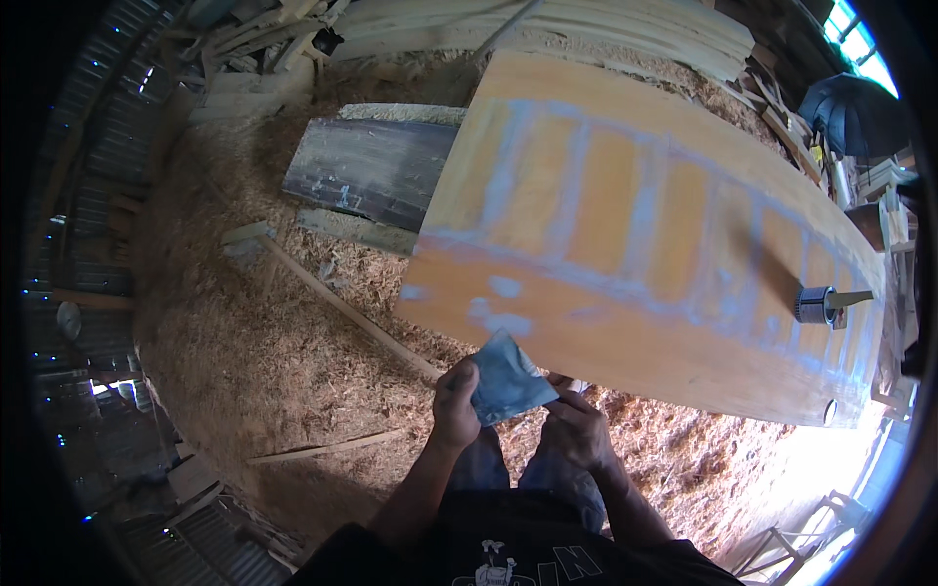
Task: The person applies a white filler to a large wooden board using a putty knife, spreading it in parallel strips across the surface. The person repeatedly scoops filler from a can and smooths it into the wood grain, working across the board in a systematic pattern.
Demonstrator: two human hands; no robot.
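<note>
The left hand [456,402] pinches the sheet [510,381] at its left edge, thumb lying on top and the other fingers mostly hidden beneath. The right hand [582,432] has its fingers curled in and pinches the sheet's right corner between the fingertips. Both grips are closed down to the sheet's thin edge, and the blue-grey sheet spans the gap between them, slightly bent.

It is held by the near edge of the panel [469,278], toward the near left corner; its top corner overlaps that edge in view, but whether they touch I cannot tell. Pale blue patches stripe the orange panel. Near its right end sits a can [813,305], a tool [852,298] jutting out.
</note>
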